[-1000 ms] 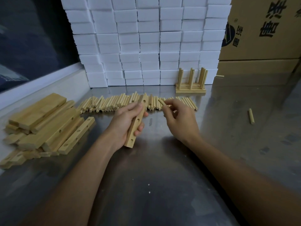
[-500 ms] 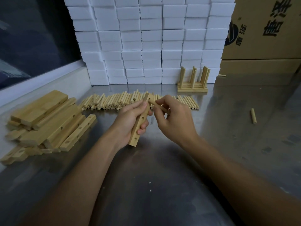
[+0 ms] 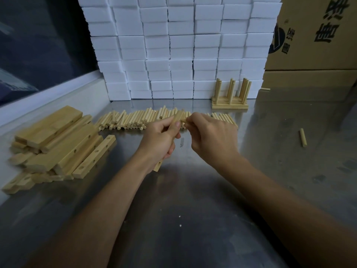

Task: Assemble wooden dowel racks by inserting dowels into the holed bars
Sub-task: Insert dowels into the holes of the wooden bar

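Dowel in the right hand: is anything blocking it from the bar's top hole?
Nothing visible does. The right hand has the dowel at the far end of the holed bar gripped by the left hand; the hole itself is hidden.

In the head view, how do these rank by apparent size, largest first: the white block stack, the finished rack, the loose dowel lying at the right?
1. White block stack, by far the largest.
2. Finished rack.
3. Loose dowel, smallest, although it lies nearer the camera.

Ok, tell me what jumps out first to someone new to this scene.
The two hands meeting mid-table: the left hand grips a holed bar, the right hand pinching at its top end. Behind them, a wall of white blocks with a finished rack at its foot.
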